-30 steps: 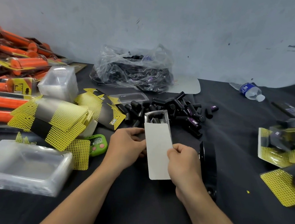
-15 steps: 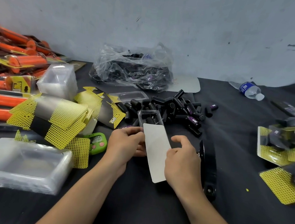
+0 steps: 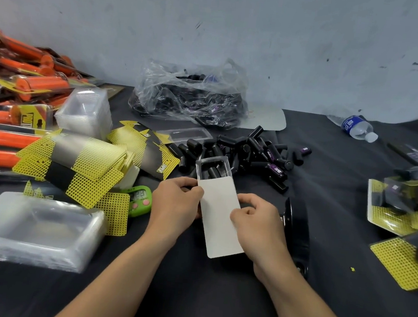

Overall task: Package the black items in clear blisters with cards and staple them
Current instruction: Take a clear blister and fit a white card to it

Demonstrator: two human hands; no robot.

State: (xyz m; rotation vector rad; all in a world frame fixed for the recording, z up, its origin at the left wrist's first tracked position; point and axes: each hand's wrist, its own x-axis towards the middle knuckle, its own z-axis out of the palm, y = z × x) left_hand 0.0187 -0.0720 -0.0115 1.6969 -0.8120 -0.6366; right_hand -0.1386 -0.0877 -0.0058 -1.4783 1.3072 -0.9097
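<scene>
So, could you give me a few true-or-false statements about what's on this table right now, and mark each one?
1. The left hand and the right hand both hold the white card. True.
2. The water bottle stands upright. False: it lies on its side.
3. The card fully covers the clear blister. False: the far end is uncovered, showing black items inside.
4. A green timer lies left of the left hand. True.
</scene>
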